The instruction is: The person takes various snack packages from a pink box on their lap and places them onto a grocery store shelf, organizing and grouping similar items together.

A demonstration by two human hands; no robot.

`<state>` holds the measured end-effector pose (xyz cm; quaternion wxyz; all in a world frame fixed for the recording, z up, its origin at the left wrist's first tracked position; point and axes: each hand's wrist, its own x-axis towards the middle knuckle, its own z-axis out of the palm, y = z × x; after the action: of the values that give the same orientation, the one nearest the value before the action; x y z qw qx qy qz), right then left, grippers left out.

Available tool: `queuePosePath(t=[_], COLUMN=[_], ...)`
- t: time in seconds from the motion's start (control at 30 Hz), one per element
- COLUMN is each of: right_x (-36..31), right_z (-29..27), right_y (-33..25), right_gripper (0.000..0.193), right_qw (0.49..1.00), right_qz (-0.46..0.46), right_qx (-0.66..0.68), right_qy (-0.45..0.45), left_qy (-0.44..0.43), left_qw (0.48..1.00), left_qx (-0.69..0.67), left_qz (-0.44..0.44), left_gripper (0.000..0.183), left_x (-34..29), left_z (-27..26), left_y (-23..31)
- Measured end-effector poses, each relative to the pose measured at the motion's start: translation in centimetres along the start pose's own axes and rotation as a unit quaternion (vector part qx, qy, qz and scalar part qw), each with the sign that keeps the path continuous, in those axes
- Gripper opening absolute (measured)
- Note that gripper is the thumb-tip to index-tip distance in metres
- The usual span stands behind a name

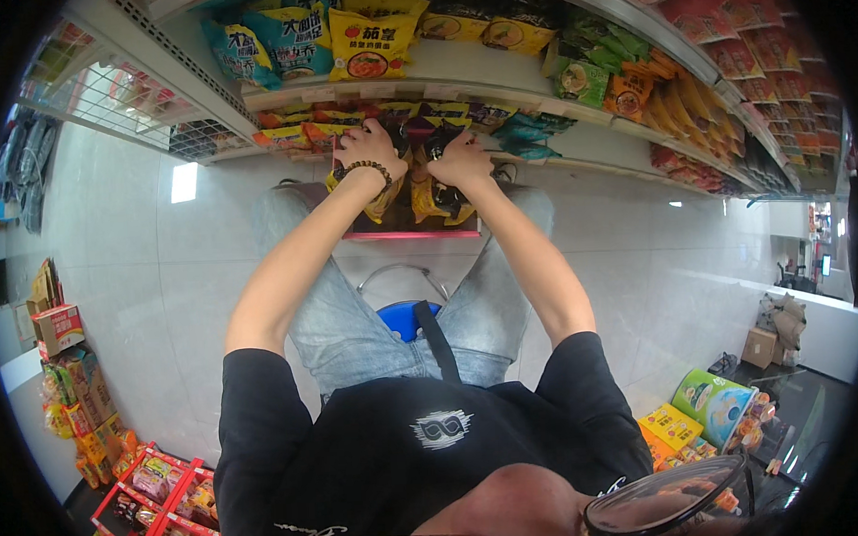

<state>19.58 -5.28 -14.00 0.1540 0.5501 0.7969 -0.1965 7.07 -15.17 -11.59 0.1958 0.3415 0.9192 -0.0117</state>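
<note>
Plainly, dark lettering (376,34) marks a yellow packet (368,49) beyond both hands (373,155) (460,160).

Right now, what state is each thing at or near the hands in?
Pink-edged box: open, partly filled
Black-and-yellow packets: in the box, askew
Left hand: bent at the packets, grip unclear
Right hand: bent at the packets, grip unclear
Bead bracelet: worn
Yellow shelf packet: upright
</note>
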Motion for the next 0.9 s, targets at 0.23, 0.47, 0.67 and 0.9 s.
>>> queuePosePath(t=[0.23,0.47,0.67,0.9], right_x=[-1.0,-0.3,1.1,3.7], right_z=[0.7,9.2,14.3,17.5], right_y=[0.4,1.4,1.8,1.1], right_gripper=[0.116,0.113,0.111,0.112], right_qw=[0.994,0.996,0.996,0.994], right_qz=[0.077,0.061,0.050,0.093], right_qx=[0.072,0.052,0.049,0.061], right_qy=[-0.015,0.042,0.050,0.011], left_qy=[-0.058,-0.004,0.008,-0.051], left_qw=[0.980,0.974,0.979,0.976], left_qx=[-0.142,-0.157,-0.126,-0.134], left_qz=[-0.125,-0.162,-0.160,-0.164], left_gripper=[0.089,0.100,0.099,0.110], left_x=[0.3,0.8,0.9,3.3], left_z=[2.5,11.5,17.3,19.4], left_y=[0.1,-1.5,-1.6,-1.1])
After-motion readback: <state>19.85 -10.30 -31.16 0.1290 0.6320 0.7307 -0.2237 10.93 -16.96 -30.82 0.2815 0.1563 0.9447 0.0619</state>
